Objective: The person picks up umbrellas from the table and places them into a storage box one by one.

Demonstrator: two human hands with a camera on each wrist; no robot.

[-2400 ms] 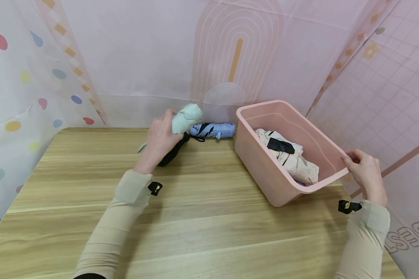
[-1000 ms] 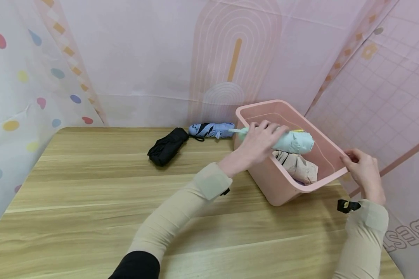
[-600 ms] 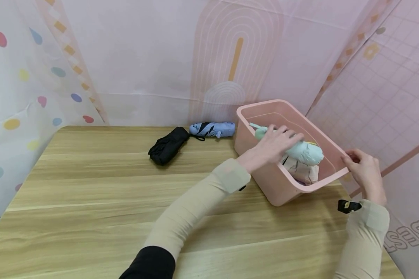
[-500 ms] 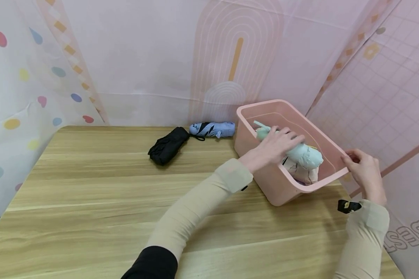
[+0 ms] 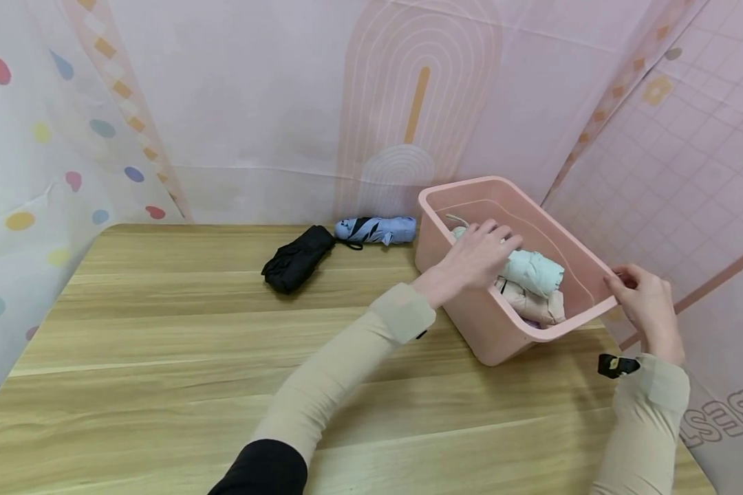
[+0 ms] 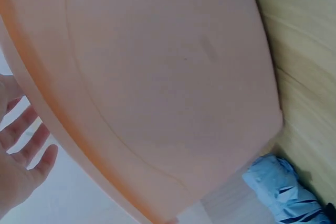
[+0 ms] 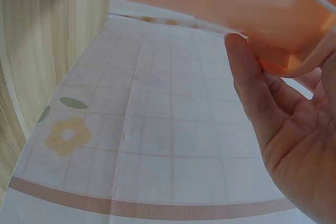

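Observation:
A pink plastic bin [image 5: 464,313] stands at the table's right side. Inside it, a mint-green folded umbrella [image 5: 535,273] lies on top of a beige folded umbrella [image 5: 520,300]. Over the bin's near long side reaches my left hand [image 5: 475,256], hiding the middle of the mint umbrella. The left wrist view shows that hand's fingers [image 6: 26,135] parted and relaxed above the rim, holding nothing that shows. My right hand [image 5: 647,306] grips the rim at the bin's right corner; in the right wrist view its thumb [image 7: 247,72] lies along the outside below the lip.
A black folded umbrella [image 5: 297,260] lies on the wooden table [image 5: 192,344] left of the bin. Beside it, against the back cloth [image 5: 254,103], is a blue folded umbrella [image 5: 384,230] that comes close to the bin's left end. More patterned cloth hangs at both sides.
My left hand has carried the mint umbrella from the table's back into the bin, lowered it onto the beige one and let go, drawing back slightly. My right hand has stayed on the rim.

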